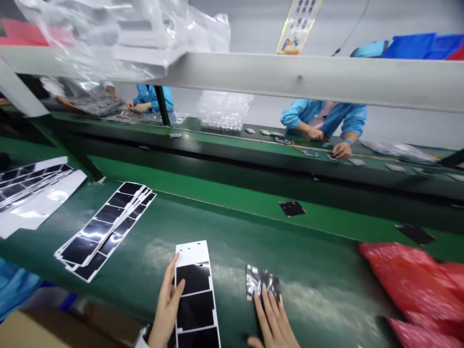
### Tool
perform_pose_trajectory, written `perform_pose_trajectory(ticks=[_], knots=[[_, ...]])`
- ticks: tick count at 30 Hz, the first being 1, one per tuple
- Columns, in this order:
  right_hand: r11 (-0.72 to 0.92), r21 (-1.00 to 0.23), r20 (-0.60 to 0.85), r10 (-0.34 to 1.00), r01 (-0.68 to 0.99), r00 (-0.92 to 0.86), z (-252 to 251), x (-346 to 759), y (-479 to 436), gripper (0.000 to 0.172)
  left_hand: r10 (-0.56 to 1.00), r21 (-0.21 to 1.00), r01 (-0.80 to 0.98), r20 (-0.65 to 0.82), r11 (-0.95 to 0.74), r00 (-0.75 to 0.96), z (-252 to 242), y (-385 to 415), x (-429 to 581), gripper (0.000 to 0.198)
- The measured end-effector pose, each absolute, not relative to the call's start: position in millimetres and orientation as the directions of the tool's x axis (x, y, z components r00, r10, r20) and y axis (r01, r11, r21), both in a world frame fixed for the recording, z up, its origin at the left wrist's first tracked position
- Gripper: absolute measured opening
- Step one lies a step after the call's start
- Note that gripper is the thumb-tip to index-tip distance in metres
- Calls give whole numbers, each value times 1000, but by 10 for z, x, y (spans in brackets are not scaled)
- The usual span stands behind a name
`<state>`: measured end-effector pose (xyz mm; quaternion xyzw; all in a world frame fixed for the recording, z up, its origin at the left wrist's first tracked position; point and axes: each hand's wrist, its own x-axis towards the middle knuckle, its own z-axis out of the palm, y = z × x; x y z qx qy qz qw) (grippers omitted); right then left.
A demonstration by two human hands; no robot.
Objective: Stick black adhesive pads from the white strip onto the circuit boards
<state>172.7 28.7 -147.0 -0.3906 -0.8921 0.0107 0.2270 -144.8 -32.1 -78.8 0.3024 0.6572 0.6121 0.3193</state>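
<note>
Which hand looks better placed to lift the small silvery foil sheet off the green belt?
Probably the right hand: its fingers rest on the crinkled silvery foil sheet, while the left hand holds the edge of the white strip of black rectangles.

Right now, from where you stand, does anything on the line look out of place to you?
Yes: a loose black square lies askew on the green belt, apart from the stacked strips, and another black piece lies stray near the red plastic.

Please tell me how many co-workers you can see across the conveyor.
3: a co-worker at far left behind clear plastic, one in blue beside the dark post, and one in blue at right. More may be hidden.
</note>
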Motion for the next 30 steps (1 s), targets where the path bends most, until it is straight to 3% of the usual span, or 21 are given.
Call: perform_pose_trajectory(ticks=[3,6,9,11,13,15,17,19,24,30], knots=[[674,-189,319,730,714,-605,-1133,1325,1366,69,785,994,-101,-89,34,-613,-870,-308,-1445,68],[516,-251,128,856,819,-501,-599,894,2475,63,783,967,-254,-141,-23,-606,-915,-288,-1416,74],[466,-296,157,885,834,-439,-250,537,2925,68,774,955,-283,-109,-93,-624,-888,-268,-1379,81],[504,-411,226,864,760,-451,-205,365,2707,71,767,949,-287,-84,-134,-637,-834,-260,-1379,85],[506,-686,244,837,523,-490,-285,273,2170,68,763,938,-300,-67,-170,-643,-759,-265,-1394,90],[238,-925,13,798,296,-603,-427,245,1517,71,764,931,-312,-59,-190,-642,-677,-284,-1396,90],[-58,-978,-189,645,199,-741,-562,238,972,74,775,932,-312,-58,-183,-629,-615,-303,-1376,88],[-198,-965,-256,589,170,-767,-627,253,671,63,786,942,-289,-48,-169,-616,-588,-306,-1356,86],[-145,-986,-165,917,81,-364,-392,758,701,68,734,986,-118,7,-118,-679,-461,-346,-1683,72],[-204,-974,-201,979,-99,-39,-75,2070,501,61,560,957,284,271,-65,-783,180,-719,-3224,48]])
